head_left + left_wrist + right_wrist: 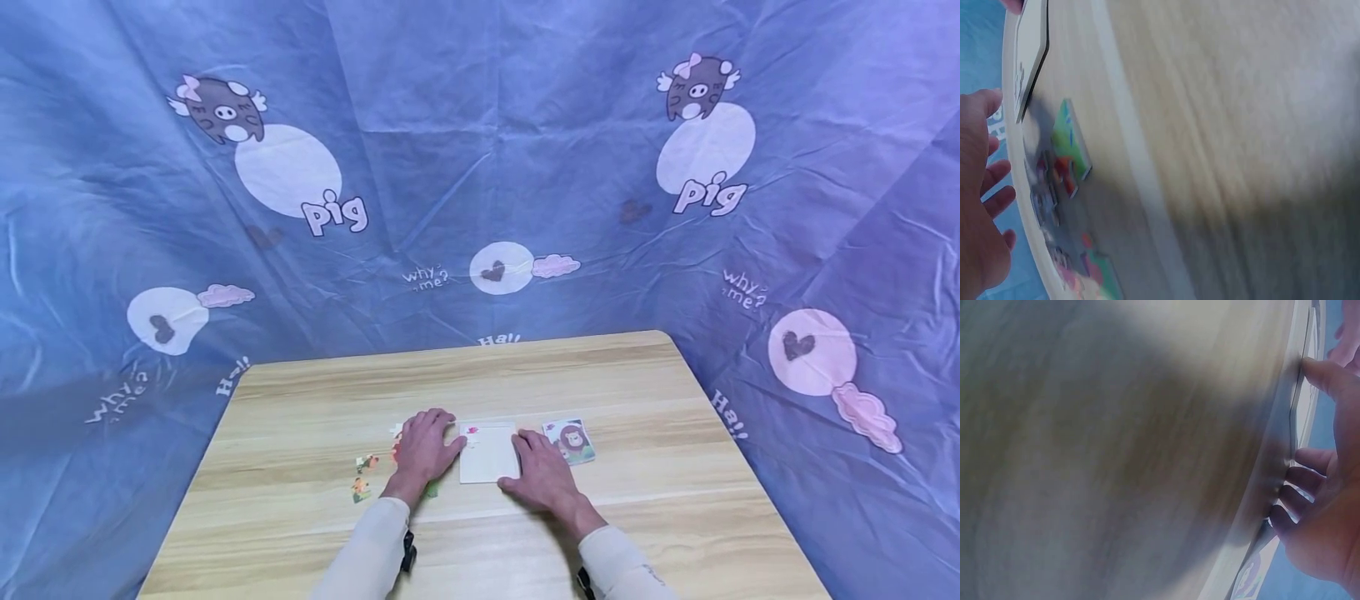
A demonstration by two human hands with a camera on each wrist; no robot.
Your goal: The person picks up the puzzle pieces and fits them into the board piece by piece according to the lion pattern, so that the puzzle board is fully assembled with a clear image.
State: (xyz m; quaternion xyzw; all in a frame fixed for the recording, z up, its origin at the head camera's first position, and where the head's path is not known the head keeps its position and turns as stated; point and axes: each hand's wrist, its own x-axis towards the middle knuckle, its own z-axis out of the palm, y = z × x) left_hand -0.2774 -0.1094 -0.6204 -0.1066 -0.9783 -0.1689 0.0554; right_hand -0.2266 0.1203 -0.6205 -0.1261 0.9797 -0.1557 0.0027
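A white square board with a small red mark at its upper left lies flat on the table between the hands. My right hand rests at its right side, thumb at the lower right corner and fingertips along the edge; the right wrist view shows the thumb against the rim. To the left, my left hand is spread with its thumb close to the board's left edge. Under and around that hand lie colourful jigsaw pieces, among them a green one, partly hidden by the hand in the head view.
A square lion picture lies just right of the right hand, partly covered by it. Two small jigsaw pieces, an upper one and a lower one, sit further left. Blue printed cloth hangs behind the wooden table.
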